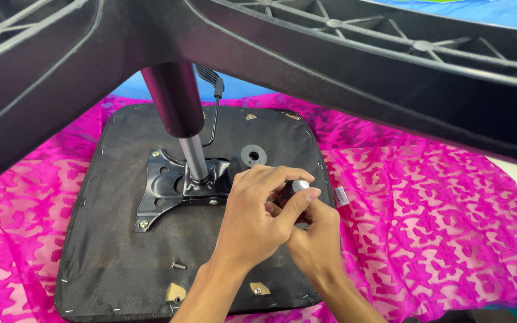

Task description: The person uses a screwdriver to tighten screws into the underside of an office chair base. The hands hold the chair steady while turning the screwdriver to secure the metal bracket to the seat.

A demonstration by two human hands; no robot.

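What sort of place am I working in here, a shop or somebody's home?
Probably a home floor, not a shop, though little of the room shows. The upturned chair seat lies on a pink patterned cloth, not a bench, with a blue sheet beyond. Both hands work at the seat's metal plate.

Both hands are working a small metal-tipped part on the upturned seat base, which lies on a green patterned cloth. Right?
Not quite. The head view shows the cloth is bright pink, not green. The rest holds: the left hand and right hand meet around a small metal-tipped part over the upturned seat base.
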